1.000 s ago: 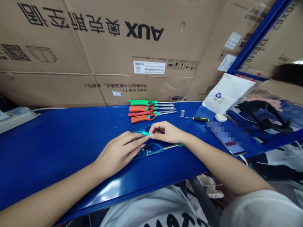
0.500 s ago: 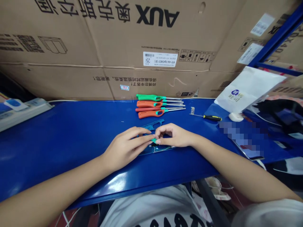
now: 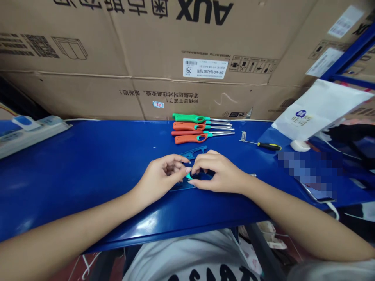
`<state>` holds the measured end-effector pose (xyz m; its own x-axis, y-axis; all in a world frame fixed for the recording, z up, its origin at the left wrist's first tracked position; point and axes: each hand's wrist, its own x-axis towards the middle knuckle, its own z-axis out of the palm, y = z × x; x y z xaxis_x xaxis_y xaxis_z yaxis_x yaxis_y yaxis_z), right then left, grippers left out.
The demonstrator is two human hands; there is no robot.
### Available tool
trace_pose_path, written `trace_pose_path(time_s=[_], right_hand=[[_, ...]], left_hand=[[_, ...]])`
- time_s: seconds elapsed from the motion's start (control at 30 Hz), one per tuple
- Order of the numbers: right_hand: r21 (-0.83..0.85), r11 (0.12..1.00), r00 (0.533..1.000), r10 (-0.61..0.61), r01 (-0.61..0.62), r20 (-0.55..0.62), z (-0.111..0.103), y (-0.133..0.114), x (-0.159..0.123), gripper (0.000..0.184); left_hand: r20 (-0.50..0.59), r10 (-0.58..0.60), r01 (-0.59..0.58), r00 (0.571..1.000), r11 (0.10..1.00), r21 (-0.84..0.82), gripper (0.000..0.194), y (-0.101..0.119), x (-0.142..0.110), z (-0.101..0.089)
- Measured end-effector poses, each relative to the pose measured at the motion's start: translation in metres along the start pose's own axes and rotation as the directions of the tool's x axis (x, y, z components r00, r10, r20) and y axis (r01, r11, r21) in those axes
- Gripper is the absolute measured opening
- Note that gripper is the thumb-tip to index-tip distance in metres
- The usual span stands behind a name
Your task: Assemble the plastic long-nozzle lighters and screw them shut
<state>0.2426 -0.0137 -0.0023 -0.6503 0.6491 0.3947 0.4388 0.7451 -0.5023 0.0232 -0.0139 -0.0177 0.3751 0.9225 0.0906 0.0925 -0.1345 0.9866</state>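
Between my two hands is a small turquoise lighter trigger (image 3: 188,176), partly covered by fingers. My right hand (image 3: 218,171) pinches it from the right, thumb below and fingers above. From the left, my left hand (image 3: 164,169) has curled fingers, with the thumb pressed at the trigger's upper edge. Beneath the hands lies an open blue lighter casing: one half shell (image 3: 193,151) shows behind the fingers, the other half (image 3: 180,187) in front, largely hidden. A metal tip (image 3: 253,175) sticks out beyond my right wrist.
Several gas lighters (image 3: 190,127), green and orange-red, lie side by side behind my hands. Right of them are a small metal part (image 3: 243,136), a screwdriver (image 3: 269,146), a white case (image 3: 300,145) and a phone (image 3: 318,191). A power strip (image 3: 38,130) sits left; a large carton (image 3: 96,93) stands behind.
My left hand has turned, bringing its thumb up onto the turquoise trigger, with fingers more curled. My right hand has shifted slightly nearer me. The whole view has moved a little.
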Motion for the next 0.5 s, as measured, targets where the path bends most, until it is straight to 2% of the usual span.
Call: trace_pose_path(time_s=[0.1, 0.23, 0.37, 0.5], right_hand=[[-0.065, 0.995, 0.996, -0.077, 0.075, -0.034, 0.003, 0.0, -0.001, 0.012], [-0.167, 0.979, 0.992, -0.126, 0.119, -0.032, 0.003, 0.002, -0.001, 0.008], [-0.151, 0.981, 0.993, -0.117, 0.118, 0.015, -0.004, 0.004, 0.0, 0.011], [-0.009, 0.998, 0.98, -0.058, 0.061, 0.189, -0.019, 0.005, -0.001, 0.012]], left_hand=[[-0.006, -0.037, 0.037, 0.999, 0.999, -0.016, 0.031, 0.001, -0.001, 0.001], [0.007, 0.018, -0.019, 1.0, 0.997, 0.071, 0.027, 0.003, -0.002, 0.0], [0.066, 0.172, -0.183, 0.983, 0.956, 0.227, 0.02, 0.004, -0.001, -0.004], [0.193, 0.357, -0.405, 0.914, 0.813, 0.418, 0.02, 0.008, -0.001, -0.01]])
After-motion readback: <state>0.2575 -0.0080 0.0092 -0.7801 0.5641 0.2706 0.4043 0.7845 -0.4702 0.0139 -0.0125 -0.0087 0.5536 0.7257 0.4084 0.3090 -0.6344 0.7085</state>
